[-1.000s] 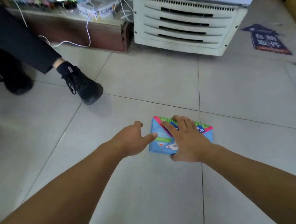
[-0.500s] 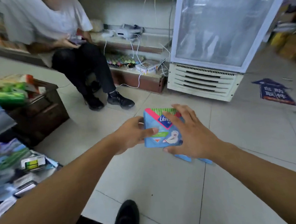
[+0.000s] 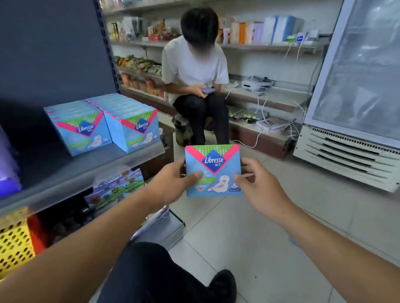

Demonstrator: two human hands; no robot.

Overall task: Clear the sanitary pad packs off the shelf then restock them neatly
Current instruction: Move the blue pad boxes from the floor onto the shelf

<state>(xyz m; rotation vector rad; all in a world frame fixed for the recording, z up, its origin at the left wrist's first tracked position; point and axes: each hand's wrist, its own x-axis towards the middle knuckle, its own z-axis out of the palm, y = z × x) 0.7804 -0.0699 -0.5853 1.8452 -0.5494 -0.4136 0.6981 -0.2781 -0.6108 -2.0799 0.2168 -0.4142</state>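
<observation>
— Two hands on it? How do you hold the pack?
— Your left hand (image 3: 172, 181) pinches the left edge of the Libresse pad pack (image 3: 213, 170), and your right hand (image 3: 255, 185) pinches the right edge, upright, above the floor.
— Where are the others?
— Two rows of Libresse packs (image 3: 107, 124) stand on the grey shelf (image 3: 53, 171), left of your held pack.

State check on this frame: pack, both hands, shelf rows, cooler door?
Pack: upright, off the shelf, held at both sides.
Left hand: grips the pack.
Right hand: grips the pack.
Shelf rows: two, upright, side by side.
Cooler door: closed.
</observation>
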